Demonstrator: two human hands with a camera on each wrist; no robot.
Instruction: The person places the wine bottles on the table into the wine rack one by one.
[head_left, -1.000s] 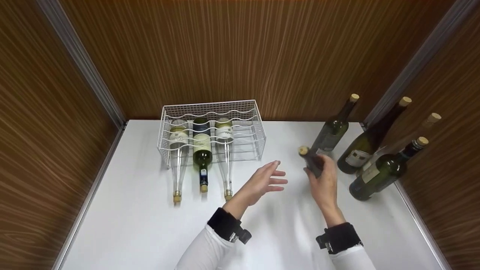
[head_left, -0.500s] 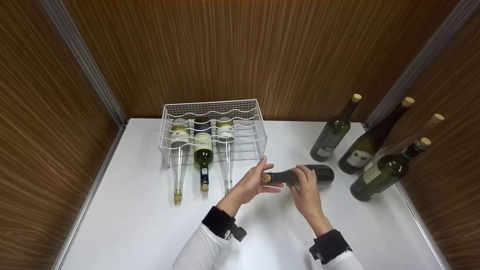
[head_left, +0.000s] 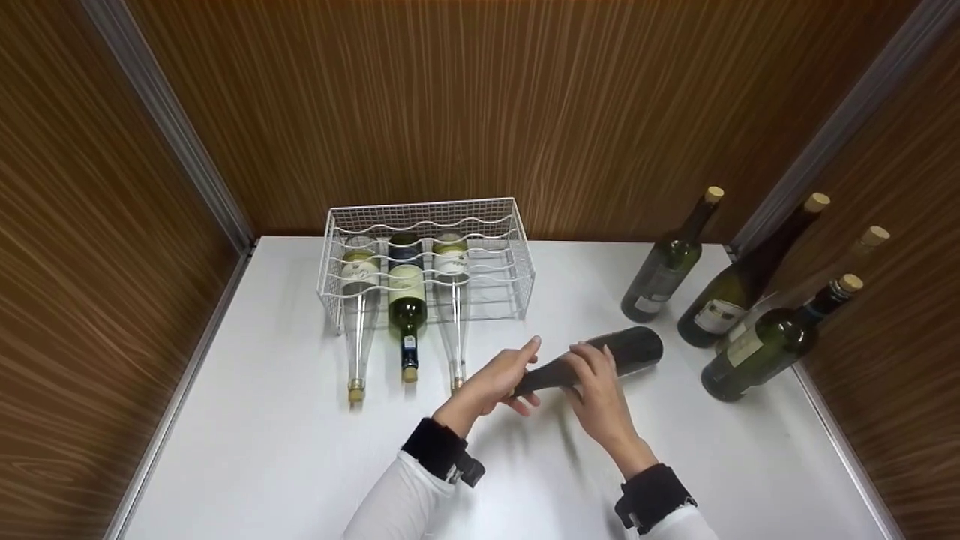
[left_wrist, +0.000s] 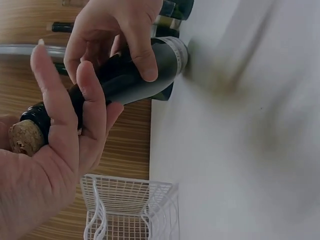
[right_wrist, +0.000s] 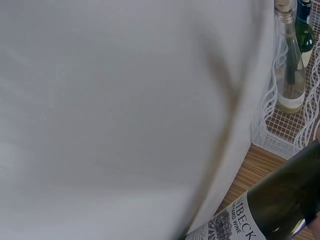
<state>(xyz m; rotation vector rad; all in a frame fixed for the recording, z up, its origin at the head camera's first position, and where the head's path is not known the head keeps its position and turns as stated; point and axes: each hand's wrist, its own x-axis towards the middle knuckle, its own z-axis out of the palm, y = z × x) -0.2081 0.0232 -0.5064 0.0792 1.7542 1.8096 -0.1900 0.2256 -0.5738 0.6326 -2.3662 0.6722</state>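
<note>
A dark green wine bottle [head_left: 631, 349] lies tilted across both hands, its neck toward the left. My right hand [head_left: 598, 394] grips its body from above, thumb on one side and fingers on the other. Its pale printed label [right_wrist: 227, 225] shows in the right wrist view. The left hand [head_left: 495, 379] holds the neck, fingers crossing it loosely; the cork [left_wrist: 26, 138] sits at the palm in the left wrist view. Left of the hands is a white wire rack [head_left: 491, 266] holding two clear bottles and a green bottle [head_left: 407, 307] on their sides, corks toward me.
Several corked bottles stand upright on the right, among them a dark one [head_left: 660, 277], a tall brown-green one [head_left: 739, 281] and a green one [head_left: 772, 341]. Wood-grain panels [head_left: 420, 97] close off the back and sides of the white table [head_left: 285, 465].
My right hand has carried the bottle leftward and turned it from upright to nearly lying. Its neck has come into the left hand, which has moved slightly toward me.
</note>
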